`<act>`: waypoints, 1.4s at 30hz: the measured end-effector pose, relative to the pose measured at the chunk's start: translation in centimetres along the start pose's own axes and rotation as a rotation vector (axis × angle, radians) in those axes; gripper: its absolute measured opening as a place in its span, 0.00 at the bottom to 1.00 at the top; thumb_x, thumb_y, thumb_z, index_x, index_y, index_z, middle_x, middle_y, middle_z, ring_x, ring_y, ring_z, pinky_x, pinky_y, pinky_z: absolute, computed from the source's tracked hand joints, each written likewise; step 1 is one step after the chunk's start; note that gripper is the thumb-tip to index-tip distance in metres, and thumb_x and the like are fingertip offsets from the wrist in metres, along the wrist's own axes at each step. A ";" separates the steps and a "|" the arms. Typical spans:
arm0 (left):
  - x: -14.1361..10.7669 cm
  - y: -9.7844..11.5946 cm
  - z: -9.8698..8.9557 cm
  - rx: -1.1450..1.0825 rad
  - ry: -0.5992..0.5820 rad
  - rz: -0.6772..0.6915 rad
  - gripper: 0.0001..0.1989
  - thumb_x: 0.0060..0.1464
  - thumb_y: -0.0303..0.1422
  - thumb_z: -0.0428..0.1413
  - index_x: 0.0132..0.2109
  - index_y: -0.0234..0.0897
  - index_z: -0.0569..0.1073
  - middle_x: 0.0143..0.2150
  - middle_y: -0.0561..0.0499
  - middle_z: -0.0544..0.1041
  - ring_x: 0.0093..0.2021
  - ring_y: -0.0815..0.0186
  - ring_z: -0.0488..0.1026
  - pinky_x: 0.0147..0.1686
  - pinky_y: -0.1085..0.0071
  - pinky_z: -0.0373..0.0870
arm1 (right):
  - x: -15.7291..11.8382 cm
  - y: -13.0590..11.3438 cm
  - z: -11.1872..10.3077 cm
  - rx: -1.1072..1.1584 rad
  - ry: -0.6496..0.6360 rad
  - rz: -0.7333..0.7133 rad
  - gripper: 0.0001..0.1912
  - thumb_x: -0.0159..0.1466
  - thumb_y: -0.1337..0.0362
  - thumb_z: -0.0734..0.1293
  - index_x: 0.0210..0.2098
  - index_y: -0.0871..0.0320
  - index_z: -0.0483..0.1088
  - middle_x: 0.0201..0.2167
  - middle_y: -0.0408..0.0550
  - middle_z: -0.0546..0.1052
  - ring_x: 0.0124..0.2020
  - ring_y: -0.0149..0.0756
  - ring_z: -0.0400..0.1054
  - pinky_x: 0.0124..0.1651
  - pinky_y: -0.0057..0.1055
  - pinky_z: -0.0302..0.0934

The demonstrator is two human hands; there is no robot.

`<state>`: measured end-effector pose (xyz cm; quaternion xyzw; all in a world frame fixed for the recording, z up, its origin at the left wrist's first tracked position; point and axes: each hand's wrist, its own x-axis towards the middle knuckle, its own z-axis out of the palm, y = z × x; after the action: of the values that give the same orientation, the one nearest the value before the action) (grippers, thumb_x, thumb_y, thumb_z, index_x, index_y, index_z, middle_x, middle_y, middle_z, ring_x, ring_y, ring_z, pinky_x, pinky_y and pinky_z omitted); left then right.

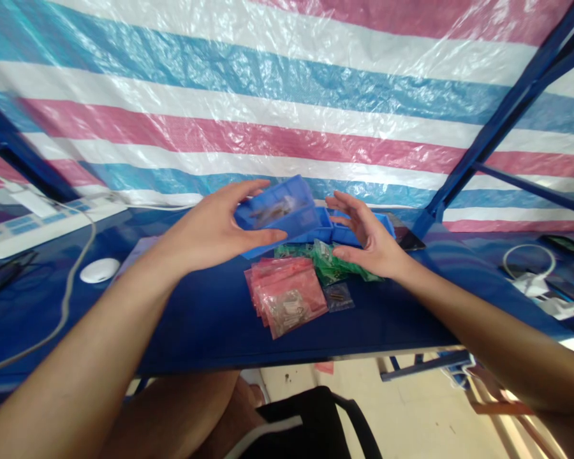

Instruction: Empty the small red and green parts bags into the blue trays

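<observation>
My left hand [220, 223] grips a small blue plastic bin [301, 210], held tilted above the table with blurred small items inside it. Beside it my right hand [366, 236] is in the air with its fingers apart and nothing between them. Behind that hand stand more blue bins [347, 234], partly hidden. Several green bags [328, 262] lie below and under the right hand. In front of them is a stack of red zip bags [291, 296] with small parts showing through. A small clear bag [338, 297] with dark pieces lies next to the stack.
On the blue table [191, 325] a white round object [100, 270] and a grey cable [67, 299] lie at left, near a white power strip [52, 220]. A white charger with cable [530, 280] is at right. Blue metal posts [488, 121] and a striped sheet [268, 95] stand behind.
</observation>
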<state>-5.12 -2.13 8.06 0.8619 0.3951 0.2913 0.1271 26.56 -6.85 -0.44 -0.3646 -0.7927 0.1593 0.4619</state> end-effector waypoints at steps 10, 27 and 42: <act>-0.4 2.5 7.5 -0.407 -0.095 0.175 0.59 0.54 0.51 0.72 0.81 0.51 0.48 0.78 0.38 0.63 0.72 0.45 0.69 0.68 0.49 0.72 | 0.0 -0.2 -0.4 0.260 0.217 0.114 0.46 0.67 0.33 0.68 0.76 0.42 0.53 0.69 0.55 0.73 0.64 0.55 0.75 0.61 0.55 0.76; -1.1 0.1 8.6 -0.178 -0.254 0.232 0.41 0.62 0.47 0.66 0.75 0.41 0.65 0.73 0.39 0.70 0.71 0.48 0.70 0.72 0.53 0.67 | 0.2 -1.0 -0.7 0.077 0.336 -0.023 0.33 0.72 0.41 0.68 0.70 0.46 0.64 0.70 0.55 0.74 0.71 0.58 0.69 0.72 0.59 0.66; -0.4 3.0 7.5 -0.245 -0.071 0.229 0.25 0.69 0.50 0.60 0.65 0.43 0.76 0.65 0.43 0.79 0.65 0.49 0.77 0.68 0.51 0.71 | 0.0 -0.9 -1.7 -0.129 0.519 -0.080 0.35 0.72 0.36 0.63 0.73 0.37 0.58 0.73 0.50 0.67 0.77 0.62 0.58 0.75 0.67 0.59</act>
<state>1.03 -4.29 3.32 0.8891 0.2510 0.3194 0.2110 27.65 -7.61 1.01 -0.3903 -0.6702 -0.0086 0.6313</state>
